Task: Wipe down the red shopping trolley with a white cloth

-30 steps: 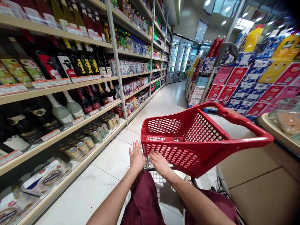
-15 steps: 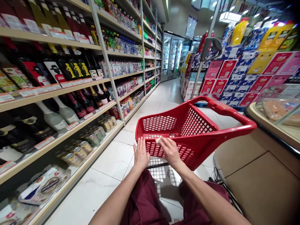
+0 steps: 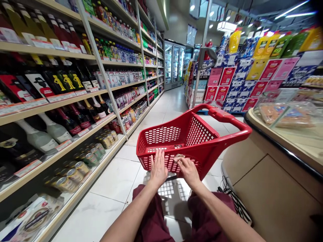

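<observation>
In front of me a red plastic shopping cart (image 3: 219,153) stands sideways, its handle to the right. Its basket holds nothing that I can see. My left hand (image 3: 158,169) lies with fingers stretched out against the cart's near side, at the rim. Beside it, my right hand (image 3: 189,170) is closed on a small crumpled pale cloth (image 3: 179,157) and is at the perforated side wall. Most of the cloth is hidden by the fingers, so whether it is cloth or tissue is hard to tell.
Shelves (image 3: 83,132) of bottles and cans run along the left. A rounded counter (image 3: 252,161) with packaged food stands close at the right, with black cables (image 3: 234,198) on the floor beside it. Stacked drink cartons (image 3: 227,80) and glass-door fridges (image 3: 174,62) are farther back.
My view has turned slightly right, so the cart appears farther left. My right hand has shifted a little lower on the cart's side, with the cloth. The left hand stays flat there.
</observation>
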The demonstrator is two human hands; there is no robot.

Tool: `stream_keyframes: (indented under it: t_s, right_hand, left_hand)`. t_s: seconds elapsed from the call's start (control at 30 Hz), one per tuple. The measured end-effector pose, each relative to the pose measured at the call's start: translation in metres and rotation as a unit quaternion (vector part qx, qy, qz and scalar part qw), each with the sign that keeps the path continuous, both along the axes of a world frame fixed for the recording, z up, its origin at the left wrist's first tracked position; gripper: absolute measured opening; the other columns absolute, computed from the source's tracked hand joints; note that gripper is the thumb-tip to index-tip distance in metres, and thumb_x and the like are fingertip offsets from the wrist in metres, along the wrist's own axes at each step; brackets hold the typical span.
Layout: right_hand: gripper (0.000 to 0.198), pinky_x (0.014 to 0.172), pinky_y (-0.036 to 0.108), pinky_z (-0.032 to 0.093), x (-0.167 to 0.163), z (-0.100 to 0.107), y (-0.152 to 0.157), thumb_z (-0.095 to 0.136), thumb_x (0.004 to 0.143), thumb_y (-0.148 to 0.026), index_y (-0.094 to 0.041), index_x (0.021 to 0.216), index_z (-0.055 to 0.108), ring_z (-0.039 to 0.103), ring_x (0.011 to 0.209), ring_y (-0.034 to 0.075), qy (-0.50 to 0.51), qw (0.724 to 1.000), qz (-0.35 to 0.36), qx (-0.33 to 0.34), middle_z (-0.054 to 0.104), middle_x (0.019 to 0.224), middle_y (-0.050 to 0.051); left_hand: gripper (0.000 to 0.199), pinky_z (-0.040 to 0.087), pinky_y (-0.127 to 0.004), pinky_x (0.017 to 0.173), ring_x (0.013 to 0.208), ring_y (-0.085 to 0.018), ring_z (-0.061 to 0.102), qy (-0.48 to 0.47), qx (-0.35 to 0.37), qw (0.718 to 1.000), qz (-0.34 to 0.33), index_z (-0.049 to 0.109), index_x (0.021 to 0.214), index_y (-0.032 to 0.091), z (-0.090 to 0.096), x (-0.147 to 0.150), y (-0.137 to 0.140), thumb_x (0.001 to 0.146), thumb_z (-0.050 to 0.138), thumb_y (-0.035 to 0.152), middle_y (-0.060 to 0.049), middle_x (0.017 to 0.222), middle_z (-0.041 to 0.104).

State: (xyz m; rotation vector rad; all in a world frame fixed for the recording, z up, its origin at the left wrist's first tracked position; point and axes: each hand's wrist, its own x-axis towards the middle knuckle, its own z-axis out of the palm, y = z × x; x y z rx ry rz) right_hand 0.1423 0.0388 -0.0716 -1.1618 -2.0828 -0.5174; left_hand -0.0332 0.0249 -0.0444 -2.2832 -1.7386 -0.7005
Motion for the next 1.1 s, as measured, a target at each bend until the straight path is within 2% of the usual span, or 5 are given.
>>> stream_keyframes:
  t_s: [0.2,0.37,0.7,0.9,1.1]
  right_hand:
    - [0.032,0.081,0.034,0.038,0.026,0.009,0.002,0.041,0.082,-0.013,-0.019,0.112,0.054,0.043,0.102,0.021,0.059,0.996,-0.047,0.047,0.053,0.109,0.011]
    - [0.032,0.072,0.030,0.040,0.048,0.003,-0.002,0.043,0.080,-0.011,-0.017,0.108,0.056,0.047,0.093,0.020,-0.003,0.999,-0.038,-0.001,0.056,0.102,0.010]
    - [0.031,0.070,0.028,0.042,0.092,0.008,-0.003,0.040,0.082,-0.012,-0.022,0.103,0.059,0.050,0.085,0.017,0.027,0.996,-0.079,0.025,0.057,0.096,0.007]
    - [0.027,0.074,0.032,0.040,0.117,0.020,-0.003,0.043,0.082,-0.016,-0.020,0.103,0.060,0.048,0.091,0.020,0.086,0.979,-0.158,0.098,0.054,0.103,0.011]
    - [0.029,0.068,0.027,0.042,0.134,0.021,-0.006,0.040,0.082,-0.013,-0.023,0.099,0.062,0.051,0.083,0.016,0.036,0.989,-0.124,0.073,0.057,0.094,0.007]
  left_hand:
    - [0.070,0.014,-0.049,0.105,0.131,-0.022,0.013,0.006,0.004,0.999,-0.035,0.018,0.133,0.008,0.005,0.025,0.004,0.067,0.041,0.008,-0.014,0.140,0.024]
    - [0.071,0.015,-0.048,0.105,0.131,-0.022,0.013,0.013,0.002,0.998,-0.057,0.018,0.133,0.007,0.012,0.040,0.010,0.065,0.041,0.007,-0.014,0.140,0.025]
    - [0.071,0.016,-0.049,0.105,0.131,-0.023,0.012,0.015,0.006,0.994,-0.107,0.018,0.133,0.007,0.021,0.073,0.017,0.066,0.042,0.009,-0.015,0.140,0.024]
    - [0.072,0.015,-0.051,0.104,0.131,-0.024,0.011,0.014,0.015,0.992,-0.124,0.015,0.134,0.008,0.026,0.088,0.022,0.067,0.041,0.008,-0.014,0.141,0.022]
    - [0.071,0.015,-0.049,0.105,0.131,-0.023,0.011,0.020,0.021,0.990,-0.139,0.016,0.133,0.008,0.030,0.098,0.026,0.067,0.043,0.008,-0.014,0.140,0.024]
